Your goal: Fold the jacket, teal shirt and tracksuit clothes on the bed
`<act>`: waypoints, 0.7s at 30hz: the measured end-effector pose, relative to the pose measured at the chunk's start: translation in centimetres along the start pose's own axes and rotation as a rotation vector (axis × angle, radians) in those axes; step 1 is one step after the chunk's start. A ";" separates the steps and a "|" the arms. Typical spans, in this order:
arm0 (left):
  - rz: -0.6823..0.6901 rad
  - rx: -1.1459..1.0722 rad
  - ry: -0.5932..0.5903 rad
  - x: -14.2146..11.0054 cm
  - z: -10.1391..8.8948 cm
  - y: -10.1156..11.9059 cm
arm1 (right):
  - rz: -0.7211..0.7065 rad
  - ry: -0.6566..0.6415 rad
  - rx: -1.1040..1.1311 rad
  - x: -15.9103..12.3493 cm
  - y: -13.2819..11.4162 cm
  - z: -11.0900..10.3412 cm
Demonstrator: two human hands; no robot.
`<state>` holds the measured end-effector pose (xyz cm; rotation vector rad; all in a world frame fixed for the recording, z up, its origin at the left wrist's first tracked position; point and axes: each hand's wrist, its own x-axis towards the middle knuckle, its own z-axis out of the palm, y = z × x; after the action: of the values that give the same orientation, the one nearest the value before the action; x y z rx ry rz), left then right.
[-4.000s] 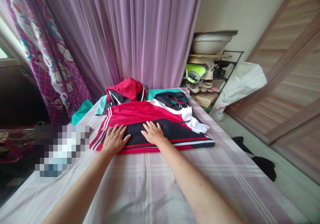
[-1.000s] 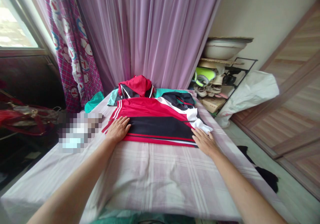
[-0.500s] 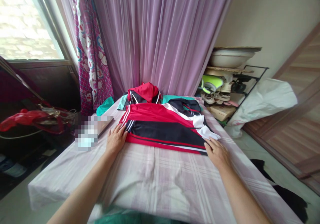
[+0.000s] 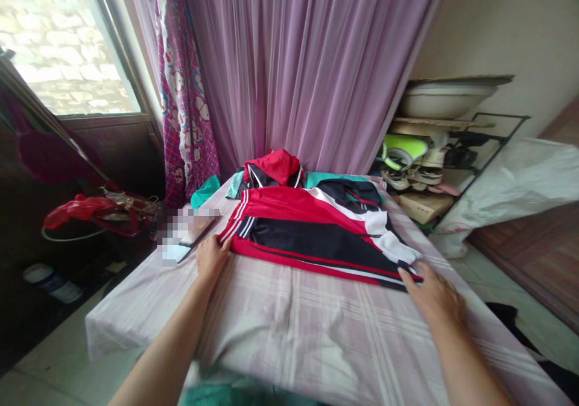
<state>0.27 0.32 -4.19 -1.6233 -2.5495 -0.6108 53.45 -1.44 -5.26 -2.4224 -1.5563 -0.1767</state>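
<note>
A red, black and white sports jacket point(image 4: 312, 243) lies sideways on the bed, with one dark sleeve folded along its near side. Striped ribbing is at its left end; white panels are at the right. My left hand point(image 4: 211, 258) is closed at the near left corner, thumb and fingers on the red ribbed hem. At the opposite end, my right hand point(image 4: 436, 294) has its thumb and forefinger on the dark near corner. The undersides of the fingers are hidden on both hands.
Behind lie a red-hooded garment point(image 4: 275, 168) and a dark folded garment point(image 4: 350, 192). A pixelated flat item point(image 4: 185, 237) rests left on the plaid sheet point(image 4: 307, 327). A purple curtain point(image 4: 289, 74) hangs behind. A shoe rack point(image 4: 491, 158) stands right.
My right hand has moved outward to the right along the jacket's end, and the near edge looks more stretched out. My left hand stays at the hem. The view has shifted slightly.
</note>
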 end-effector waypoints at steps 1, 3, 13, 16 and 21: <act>-0.007 0.003 0.003 0.1 0.1 0.0 | 0.002 -0.012 -0.004 0.1 0.0 0.0; -0.027 0.002 0.004 0.2 0.2 0.0 | 0.000 -0.010 -0.011 0.5 0.1 0.3; -0.179 -0.305 0.012 -0.7 -1.1 1.0 | 0.023 -0.056 0.155 1.9 1.1 0.2; -0.238 -0.412 0.071 -1.2 -1.4 0.9 | 0.104 -0.048 0.186 1.7 2.0 -0.2; -0.223 -0.434 0.104 -1.3 -1.2 0.4 | 0.046 -0.202 0.253 1.6 3.7 1.0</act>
<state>1.05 -1.07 -3.34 -1.3588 -2.6713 -1.3091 57.49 -1.20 -6.35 -2.3300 -1.4970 0.2655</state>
